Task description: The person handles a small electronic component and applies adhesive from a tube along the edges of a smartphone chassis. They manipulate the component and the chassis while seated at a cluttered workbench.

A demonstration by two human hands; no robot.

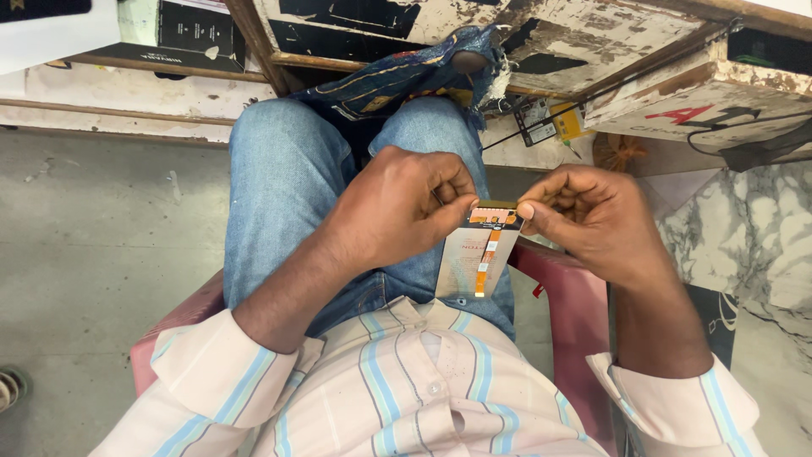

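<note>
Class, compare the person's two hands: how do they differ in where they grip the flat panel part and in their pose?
The left hand pinches the top left corner of the flat panel part, while the right hand pinches its top right corner. The left hand reaches in across the thigh in blue jeans; the right hand sits beyond the knee, over the red chair edge. Both are bare, with fingers curled and a striped cuff rolled back.

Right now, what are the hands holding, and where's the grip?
A flat rectangular phone display panel with an orange flex cable, pinched at its top edge: left hand on the top left corner, right hand on the top right corner.
</note>
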